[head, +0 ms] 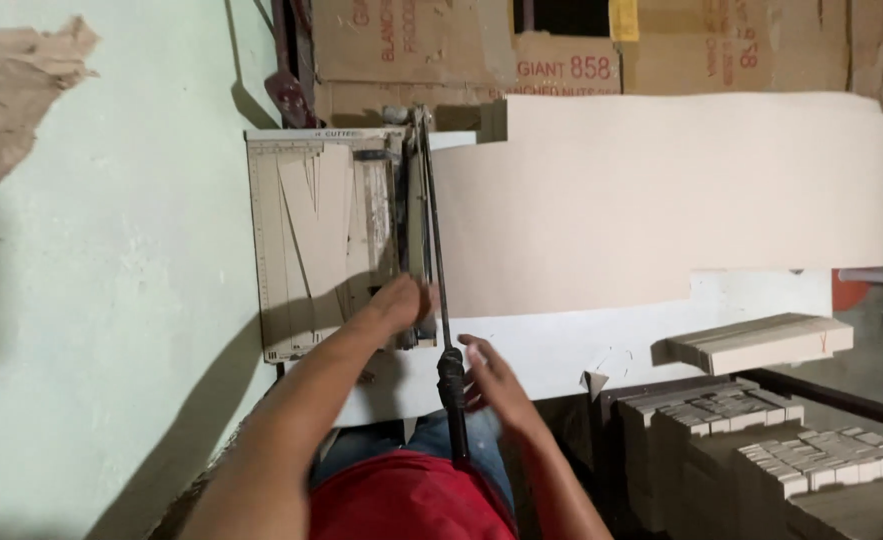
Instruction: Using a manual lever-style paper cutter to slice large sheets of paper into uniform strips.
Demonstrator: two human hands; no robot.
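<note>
— Where are the person's hands?

— The left hand (398, 303) presses flat, fingers together, on the near end of a paper cutter (336, 240), just beside its blade. The right hand (491, 375) is at the black handle (451, 385) of the cutter's long blade arm (431, 230); its fingers look loosely spread beside the grip rather than wrapped round it, though the view is too blurred to be sure it touches.

— And the cutter itself?

— It sits on a white surface (561, 345) pushed against a pale green wall (111, 300). Its blade arm is down, running along the right edge of the gridded base. A few tan strips lie on the base to the left of the blade.

— What is being fed to it?

— A broad tan sheet of card (661, 190) spreads out to the right of the blade, covering most of the surface.

— Anything else nearby?

— A bundle of cut tan strips (761, 342) rests at the surface's right edge, and lower down stand stacks of similar strips (761, 440). Cardboard boxes (561, 40) are piled behind the cutter.
</note>
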